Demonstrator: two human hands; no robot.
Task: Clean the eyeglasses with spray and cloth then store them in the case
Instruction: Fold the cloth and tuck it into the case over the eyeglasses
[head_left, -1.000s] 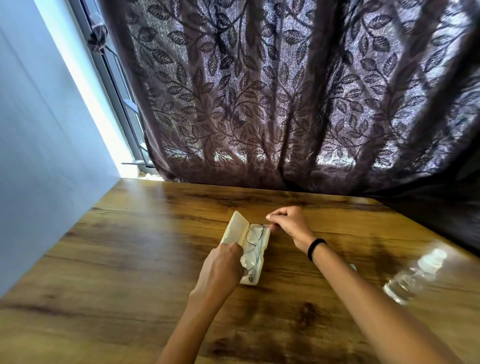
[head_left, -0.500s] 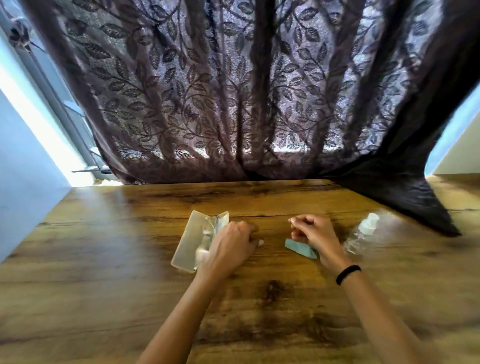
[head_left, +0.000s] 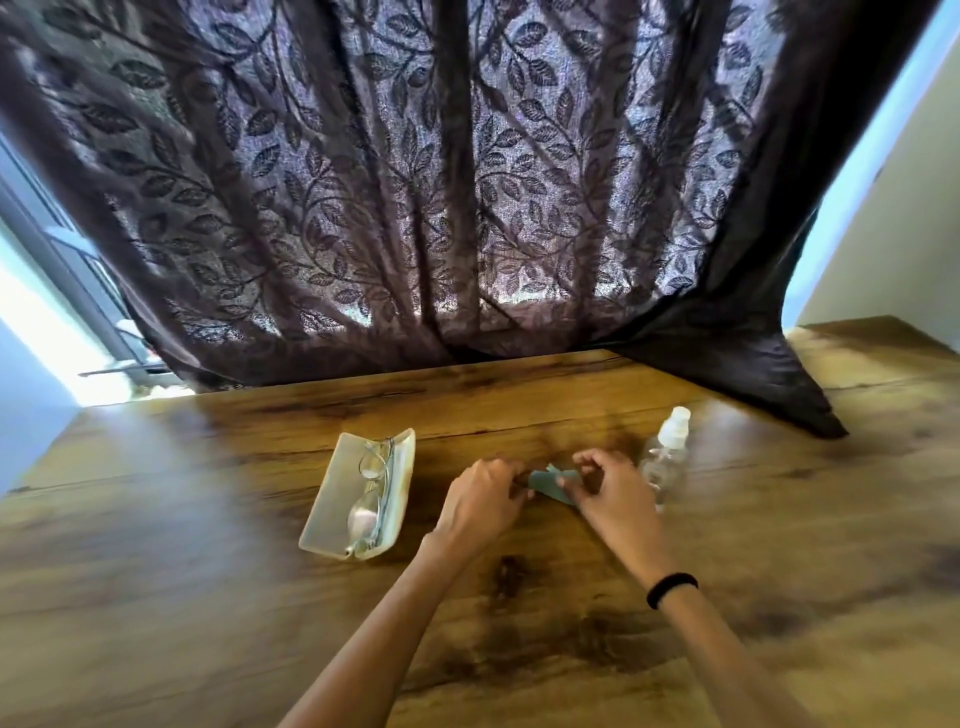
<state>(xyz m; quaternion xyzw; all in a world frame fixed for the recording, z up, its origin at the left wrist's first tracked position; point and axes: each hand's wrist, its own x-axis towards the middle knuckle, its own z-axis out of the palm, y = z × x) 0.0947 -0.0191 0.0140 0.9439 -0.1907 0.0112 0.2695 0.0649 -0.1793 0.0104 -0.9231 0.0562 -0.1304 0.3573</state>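
A cream eyeglass case lies open on the wooden table, left of my hands. The thin-framed eyeglasses lie folded inside it. A small teal cloth sits between my hands at the table's middle. My left hand pinches its left end and my right hand pinches its right end. A clear spray bottle with a white cap stands just right of my right hand.
A dark leaf-patterned curtain hangs along the table's far edge, its corner draped on the table at the back right. A window lies at the far left, a pale wall at the right.
My left hand left the case and moved right to the cloth. My right hand took hold of the cloth's other end. The view swung to the right.
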